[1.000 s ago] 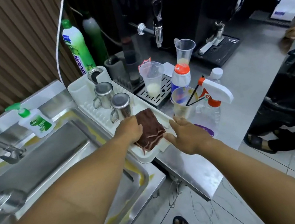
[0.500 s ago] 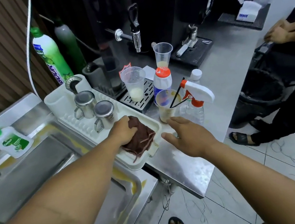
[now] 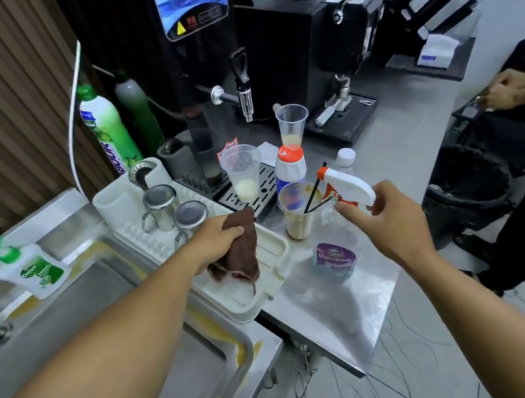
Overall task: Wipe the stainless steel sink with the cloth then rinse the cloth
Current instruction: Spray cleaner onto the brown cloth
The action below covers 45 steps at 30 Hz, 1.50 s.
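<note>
1. Our left hand [image 3: 214, 238] grips the bunched brown cloth [image 3: 244, 248] over the white tray [image 3: 271, 289], beside the sink [image 3: 73, 300].
2. Our right hand [image 3: 386, 219], fingers half curled, is at the spray bottle [image 3: 335, 256] head; we cannot tell whether it grips.
3. A cup [image 3: 297, 224] stands just beside the bottle.

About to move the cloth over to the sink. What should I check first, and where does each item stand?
1. Left hand grips cloth: ok.
2. Cloth lifted off white tray: cannot tell; its lower end hangs at the tray.
3. Right hand holding spray bottle: not ok; fingers open at its trigger head.
4. Metal cups beside the left hand standing: ok.
5. Sink clean: not ok; yellow residue along its rim.
</note>
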{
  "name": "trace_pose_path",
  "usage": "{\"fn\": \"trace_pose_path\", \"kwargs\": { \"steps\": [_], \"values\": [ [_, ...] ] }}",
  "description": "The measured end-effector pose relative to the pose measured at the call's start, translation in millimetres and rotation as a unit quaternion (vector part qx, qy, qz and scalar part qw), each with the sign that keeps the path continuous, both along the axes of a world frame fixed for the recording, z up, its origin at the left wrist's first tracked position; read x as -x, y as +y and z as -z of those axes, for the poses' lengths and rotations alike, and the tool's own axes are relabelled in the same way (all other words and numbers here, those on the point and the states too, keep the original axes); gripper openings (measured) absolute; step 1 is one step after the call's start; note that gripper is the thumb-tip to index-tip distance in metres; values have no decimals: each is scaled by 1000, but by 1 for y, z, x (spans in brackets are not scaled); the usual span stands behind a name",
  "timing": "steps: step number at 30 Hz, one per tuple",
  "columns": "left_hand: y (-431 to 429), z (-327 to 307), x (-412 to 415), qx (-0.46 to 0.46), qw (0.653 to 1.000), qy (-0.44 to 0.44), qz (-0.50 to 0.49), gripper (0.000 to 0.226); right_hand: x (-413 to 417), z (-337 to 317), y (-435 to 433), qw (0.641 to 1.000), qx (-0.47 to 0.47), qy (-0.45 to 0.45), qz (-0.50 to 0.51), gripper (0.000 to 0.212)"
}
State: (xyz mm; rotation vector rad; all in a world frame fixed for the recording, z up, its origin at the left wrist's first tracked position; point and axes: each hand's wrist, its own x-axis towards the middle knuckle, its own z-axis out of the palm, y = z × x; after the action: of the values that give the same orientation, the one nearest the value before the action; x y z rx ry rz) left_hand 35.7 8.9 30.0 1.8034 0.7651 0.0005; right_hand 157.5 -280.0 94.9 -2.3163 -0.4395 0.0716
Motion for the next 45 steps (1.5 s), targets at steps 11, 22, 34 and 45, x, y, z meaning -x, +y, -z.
{"fn": "trace_pose_path", "kwargs": {
  "steps": [11, 22, 34, 45],
  "values": [
    [2, -36, 30, 260, 954, -71, -133, 29, -16, 1, 26, 931, -208, 192, -231, 26],
    [9, -50, 51, 269, 938, -162, -148, 39, -14, -4, 20, 944, -230, 166, -168, 19],
    [15, -86, 69, 324, 923, -164, -126, 40, 58, -37, 55, 900, -159, 164, -372, 18],
    [27, -126, 90, 306, 944, -88, -87, 34, 90, -34, 83, 888, -128, 121, -424, 7]
  ]
}}
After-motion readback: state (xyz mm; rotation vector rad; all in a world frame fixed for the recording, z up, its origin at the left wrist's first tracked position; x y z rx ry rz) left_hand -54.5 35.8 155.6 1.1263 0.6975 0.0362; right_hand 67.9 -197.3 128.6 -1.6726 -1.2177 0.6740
